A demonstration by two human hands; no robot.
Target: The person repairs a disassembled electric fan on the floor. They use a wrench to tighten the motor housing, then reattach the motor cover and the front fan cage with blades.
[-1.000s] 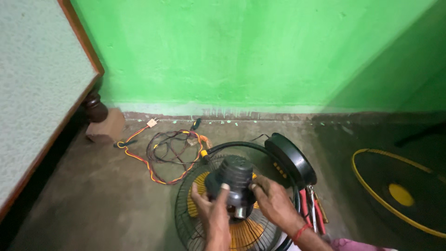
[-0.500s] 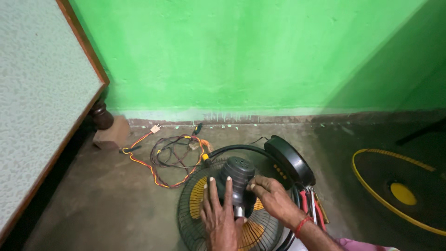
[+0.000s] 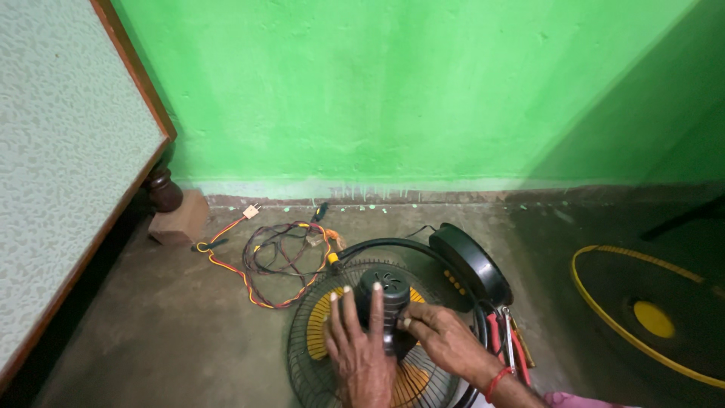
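Left hand (image 3: 361, 349) slid flat onto motor housing (image 3: 384, 291) | right hand (image 3: 445, 340) fingers clamp housing's side

1. The fan motor housing (image 3: 384, 296) is dark, rounded and vented on its back face; it sits upright at the middle of the grille.
2. The fan grille (image 3: 306, 363) is a black wire cage lying flat on the floor, with yellow blades showing beneath.

**Both hands on the fan motor**

Left hand (image 3: 361, 349) lies flat against the dark motor housing (image 3: 384, 296), right hand (image 3: 445, 340) pinching its side. Wire fan guard (image 3: 310, 363) underneath on the floor, tangled wires (image 3: 281, 261) near the green wall (image 3: 393, 91).
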